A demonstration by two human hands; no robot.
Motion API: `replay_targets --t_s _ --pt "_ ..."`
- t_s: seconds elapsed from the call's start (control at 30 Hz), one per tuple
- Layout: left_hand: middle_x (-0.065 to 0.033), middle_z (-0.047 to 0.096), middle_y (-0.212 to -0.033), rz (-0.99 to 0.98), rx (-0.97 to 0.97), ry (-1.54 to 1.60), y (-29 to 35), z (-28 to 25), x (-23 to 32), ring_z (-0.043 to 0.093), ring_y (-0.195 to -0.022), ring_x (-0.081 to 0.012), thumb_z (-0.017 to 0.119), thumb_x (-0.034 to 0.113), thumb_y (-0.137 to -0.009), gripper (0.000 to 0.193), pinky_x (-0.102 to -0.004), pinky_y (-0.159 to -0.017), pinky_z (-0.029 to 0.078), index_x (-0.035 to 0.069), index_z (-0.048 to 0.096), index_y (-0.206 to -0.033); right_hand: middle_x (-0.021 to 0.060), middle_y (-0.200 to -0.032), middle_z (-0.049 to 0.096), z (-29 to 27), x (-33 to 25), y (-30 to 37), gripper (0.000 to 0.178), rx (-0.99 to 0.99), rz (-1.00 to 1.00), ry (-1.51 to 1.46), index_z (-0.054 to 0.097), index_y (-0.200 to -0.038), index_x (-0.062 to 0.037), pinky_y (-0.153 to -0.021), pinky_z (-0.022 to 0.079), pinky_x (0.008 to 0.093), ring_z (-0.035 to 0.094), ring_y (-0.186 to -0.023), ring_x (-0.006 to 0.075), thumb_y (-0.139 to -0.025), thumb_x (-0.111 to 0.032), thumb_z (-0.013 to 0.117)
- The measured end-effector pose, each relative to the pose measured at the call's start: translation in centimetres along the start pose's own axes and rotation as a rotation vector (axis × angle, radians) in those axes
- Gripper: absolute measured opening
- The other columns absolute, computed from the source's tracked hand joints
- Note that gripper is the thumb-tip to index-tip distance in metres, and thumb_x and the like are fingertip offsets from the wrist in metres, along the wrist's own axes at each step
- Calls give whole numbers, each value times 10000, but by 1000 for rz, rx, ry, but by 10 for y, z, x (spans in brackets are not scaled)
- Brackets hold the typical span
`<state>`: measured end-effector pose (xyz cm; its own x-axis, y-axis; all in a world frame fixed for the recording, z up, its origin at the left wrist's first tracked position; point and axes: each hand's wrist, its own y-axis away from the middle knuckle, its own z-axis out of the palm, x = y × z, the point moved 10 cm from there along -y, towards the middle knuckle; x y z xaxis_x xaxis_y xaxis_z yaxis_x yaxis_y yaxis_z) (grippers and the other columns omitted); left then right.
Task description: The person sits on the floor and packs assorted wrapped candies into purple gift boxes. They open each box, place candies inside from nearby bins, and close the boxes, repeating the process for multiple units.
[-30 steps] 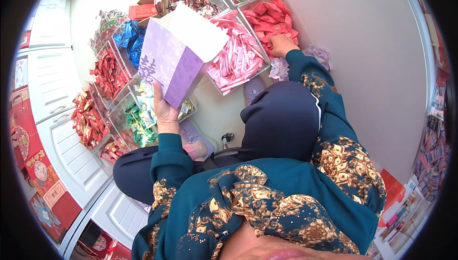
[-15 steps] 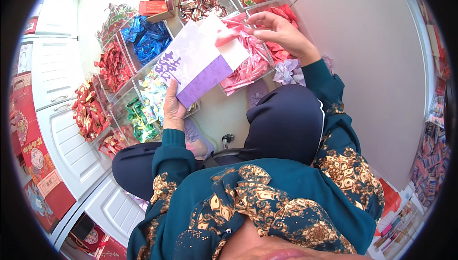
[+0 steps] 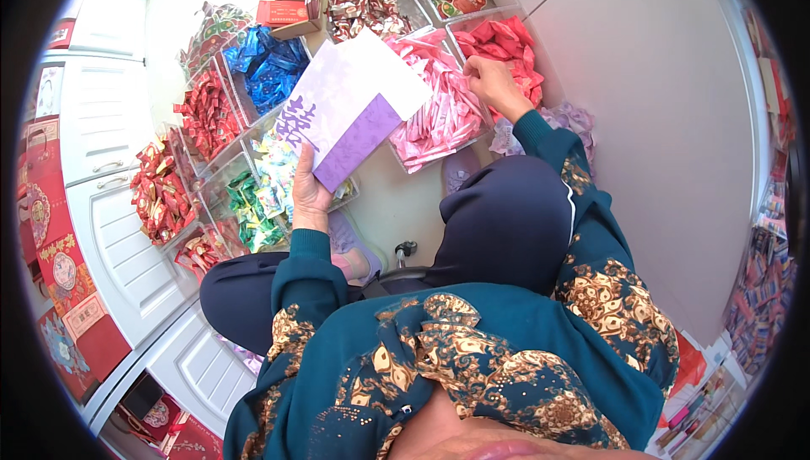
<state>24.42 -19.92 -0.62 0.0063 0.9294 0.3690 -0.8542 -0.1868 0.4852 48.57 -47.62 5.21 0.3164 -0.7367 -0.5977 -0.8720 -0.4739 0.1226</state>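
Observation:
My left hand [image 3: 310,192] grips the lower left corner of a purple and white paper gift box [image 3: 337,105]. The box is held tilted above the bins, with its white flap raised at the far right end; its inside is hidden from here. My right hand [image 3: 496,89] is over the near left edge of a clear bin of coral-red wrapped packets [image 3: 506,42]. Its fingers are curled together, and what they hold, if anything, cannot be made out. Between the two hands lies a clear bin of light pink wrapped packets [image 3: 447,122].
Further bins hold blue packets [image 3: 268,67], red packets [image 3: 207,118], green packets [image 3: 253,211] and brown-and-white packets [image 3: 363,4]. A small open carton [image 3: 295,13] with red cards stands behind. White cabinets [image 3: 118,249] line the left; a pale panel [image 3: 650,139] rises on the right.
My right hand has moved from beside the box's opening to the coral-red bin, its spread fingers now curled. A blurred pink packet near the flap is no longer seen there. The box stays in my left hand.

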Motion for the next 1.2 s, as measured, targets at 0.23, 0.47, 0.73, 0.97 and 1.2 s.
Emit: replay_targets --t_s 0.23,0.47,0.73,0.97,1.2 --pt "-146 501 -1359 17 -15 -90 0 7 3 503 -1233 -305 655 279 -897 611 -464 -1057 405 32 384 -1387 34 -793 635 -88 -43 12 112 113 126 -452 625 -843 -18 -655 479 261 602 -750 94 -781 -33 531" --pt "-146 512 -1342 -33 -17 -49 2 16 -9 514 -1217 -301 715 292 -849 676 -442 -1037 422 16 395 -1376 48 -998 625 -76 -153 15 259 -304 -303 -781 575 -1123 -19 -850 491 259 598 -983 118 -895 -128 627" --pt "-110 564 -1271 178 33 43 -6 13 37 569 -1131 -281 718 518 -778 787 -428 -994 469 51 438 -1347 40 -879 670 -81 -11 -112 205 60 43 -361 638 -1060 -15 -704 508 264 635 -806 121 -882 -110 604" --pt "-95 544 -1296 229 160 33 -5 5 53 529 -1177 -284 701 534 -787 766 -445 -1019 433 84 445 -1351 144 -948 688 -31 42 -189 203 -33 -30 250 689 -964 -80 -811 505 413 650 -912 308 -798 -169 614" --pt "-77 539 -1297 264 181 62 -7 -16 69 511 -1189 -273 693 554 -785 760 -440 -1028 415 90 458 -1340 90 -1227 557 30 75 -229 272 -85 -221 876 600 -1135 -138 -897 445 469 467 -1217 289 -873 -158 529"
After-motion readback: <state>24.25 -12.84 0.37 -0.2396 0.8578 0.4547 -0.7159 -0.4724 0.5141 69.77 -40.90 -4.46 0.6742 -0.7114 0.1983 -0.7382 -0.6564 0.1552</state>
